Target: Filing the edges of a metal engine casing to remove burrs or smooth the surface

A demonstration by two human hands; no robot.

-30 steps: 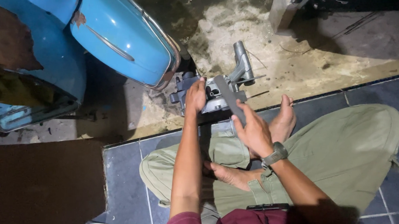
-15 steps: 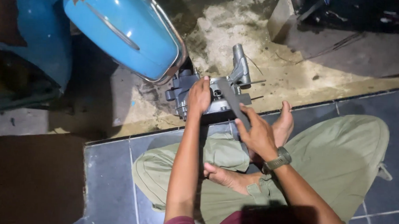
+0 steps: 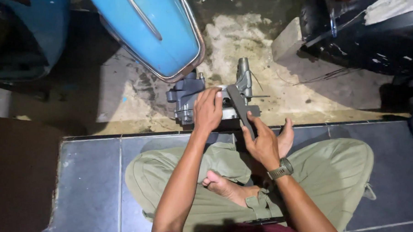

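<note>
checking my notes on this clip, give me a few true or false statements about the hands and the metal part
1. The left hand rests on the grey engine part. True.
2. The right hand holds a flat grey tool. True.
3. The person is standing. False: they sit cross-legged on the dark tiles.
4. The wristwatch is on the left wrist. False: it is on the right.
5. The body panel above the part is red. False: it is blue.

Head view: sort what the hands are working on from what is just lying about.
In hand:
- grey metal engine part, under the left hand
- flat grey tool, gripped by the right hand

Lying about:
- blue scooter panel
- concrete block
- black vehicle
- loose wire
</note>
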